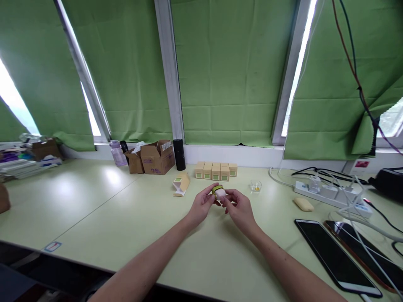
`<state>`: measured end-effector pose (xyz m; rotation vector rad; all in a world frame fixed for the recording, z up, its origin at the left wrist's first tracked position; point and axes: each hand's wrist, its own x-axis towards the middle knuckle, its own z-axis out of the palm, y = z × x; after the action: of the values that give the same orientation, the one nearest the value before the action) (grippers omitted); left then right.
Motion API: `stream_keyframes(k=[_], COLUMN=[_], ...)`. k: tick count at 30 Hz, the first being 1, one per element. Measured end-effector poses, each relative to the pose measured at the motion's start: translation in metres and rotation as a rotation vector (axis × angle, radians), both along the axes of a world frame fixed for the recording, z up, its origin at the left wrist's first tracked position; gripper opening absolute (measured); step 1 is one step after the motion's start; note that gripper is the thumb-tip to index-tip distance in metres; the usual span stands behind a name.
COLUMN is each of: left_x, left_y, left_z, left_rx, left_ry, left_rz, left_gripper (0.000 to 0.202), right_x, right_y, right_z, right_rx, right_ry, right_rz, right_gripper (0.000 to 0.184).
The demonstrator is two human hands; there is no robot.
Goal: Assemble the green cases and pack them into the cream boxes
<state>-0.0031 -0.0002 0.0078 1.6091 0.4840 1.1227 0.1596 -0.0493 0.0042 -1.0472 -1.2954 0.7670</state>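
Both my hands meet over the middle of the pale green table point(94, 209). My left hand point(201, 205) and my right hand point(239, 207) are closed together around a small white jar with a yellow-green lid point(219, 192), held just above the tabletop. An opened small cardboard box point(181, 185) lies on its side to the left of my hands. A row of several closed small beige boxes with green labels point(215, 170) stands behind them. A tiny clear dish point(256, 186) sits to the right.
Brown cartons point(154, 157), a purple bottle point(117, 152) and a black cylinder point(179, 154) stand by the window ledge. A power strip with cables point(330, 193), a yellow bar point(303, 204) and two dark phones point(336, 256) lie at the right. Green blinds cover the windows.
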Motion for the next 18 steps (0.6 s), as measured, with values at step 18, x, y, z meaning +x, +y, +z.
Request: stream_keyframes(k=[18], left_x=[0.002], left_y=[-0.003], left_z=[-0.003], left_rx=[-0.112], left_ry=[0.012], left_rz=[-0.056], left_gripper=[0.066], right_x=[0.013], right_y=[-0.004], right_z=[0.0], right_rx=[0.529], right_ry=[-0.961], right_rz=[-0.338], right_gripper=[0.029])
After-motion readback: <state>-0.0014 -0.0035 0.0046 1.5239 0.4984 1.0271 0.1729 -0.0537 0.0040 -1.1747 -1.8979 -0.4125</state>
